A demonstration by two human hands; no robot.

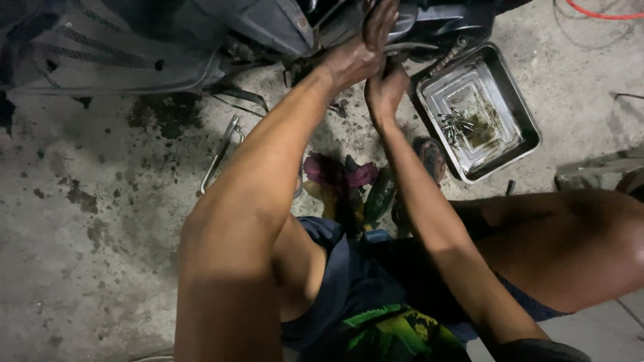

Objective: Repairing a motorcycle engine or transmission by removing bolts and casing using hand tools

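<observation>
My left hand (362, 47) reaches up against the underside of a dark scooter (261, 23), fingers pressed on a dark part at the top edge. Just below and beside it, my right hand (386, 87) is curled around something on the same part; what it grips is hidden. Both arms stretch forward from my crouched knees.
A square metal tray (516, 100) with several bolts and oily residue lies on the concrete to the right. A bent metal bar (220, 153) lies on the stained floor at left. A crumpled purple rag (335, 171) and a sandal (429, 157) sit between my arms. A red cable (604, 13) runs top right.
</observation>
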